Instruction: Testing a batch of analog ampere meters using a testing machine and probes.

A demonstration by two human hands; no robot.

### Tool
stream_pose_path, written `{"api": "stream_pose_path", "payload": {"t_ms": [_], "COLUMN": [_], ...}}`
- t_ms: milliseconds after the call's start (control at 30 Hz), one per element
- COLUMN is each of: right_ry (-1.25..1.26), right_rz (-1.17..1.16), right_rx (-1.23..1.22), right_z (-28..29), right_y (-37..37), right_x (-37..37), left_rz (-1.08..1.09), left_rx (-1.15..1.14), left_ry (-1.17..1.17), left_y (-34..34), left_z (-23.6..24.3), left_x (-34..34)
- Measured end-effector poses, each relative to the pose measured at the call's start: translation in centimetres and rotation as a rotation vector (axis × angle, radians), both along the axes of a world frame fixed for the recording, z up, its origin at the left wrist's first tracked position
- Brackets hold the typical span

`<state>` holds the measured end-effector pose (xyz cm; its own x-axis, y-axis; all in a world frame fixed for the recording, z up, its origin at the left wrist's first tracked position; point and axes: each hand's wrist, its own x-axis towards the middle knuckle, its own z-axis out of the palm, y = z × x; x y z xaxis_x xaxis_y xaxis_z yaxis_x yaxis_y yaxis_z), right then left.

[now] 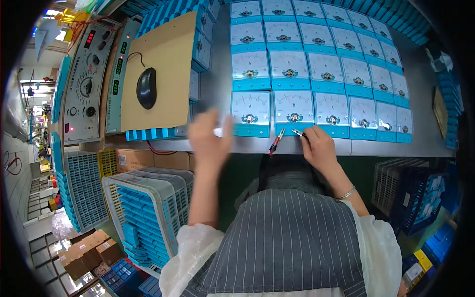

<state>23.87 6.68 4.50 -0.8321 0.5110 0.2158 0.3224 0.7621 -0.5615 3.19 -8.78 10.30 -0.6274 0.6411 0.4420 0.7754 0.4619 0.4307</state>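
Observation:
Rows of blue panel meters point(294, 106) with white dial faces lie on the metal bench. My right hand point(319, 147) is at the front row, its fingers pinched on a small metal alligator clip point(299, 132) by the lower edge of a meter. A second alligator clip point(277, 141), with a red sleeve, rests against that same meter's edge, just left of my right hand. My left hand point(210, 136) is smeared by motion at the bench's front edge, left of the front row's leftmost meter point(250, 110). Whether it holds anything does not show.
A black computer mouse point(147, 88) lies on a brown board point(170, 44) at the left. Beyond it stand two instruments with red point(81, 89) and green point(118, 74) displays. Under the bench are a white crate point(166, 198) of blue parts and a dark blue crate point(420, 198).

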Motion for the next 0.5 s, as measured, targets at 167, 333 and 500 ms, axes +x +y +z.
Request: {"api": "stream_pose_path", "payload": {"t_ms": [167,333,500], "right_ry": [0.028,0.0,-0.004], "right_rz": [0.009,-0.007,0.004], "right_rx": [-0.015,-0.027,-0.036], "right_z": [0.0,0.1,0.0], "right_y": [-0.2,-0.5,-0.2], "right_x": [-0.1,-0.1,-0.3], "left_rz": [0.238,0.178,0.349], "left_rx": [-0.16,-0.117,-0.132], "left_ry": [0.572,0.205,0.578], "left_y": [-3.8,-5.1,-2.9], "left_z": [3.5,-0.1,-0.2], "left_x": [-14.7,-20.1,-19.6]}}
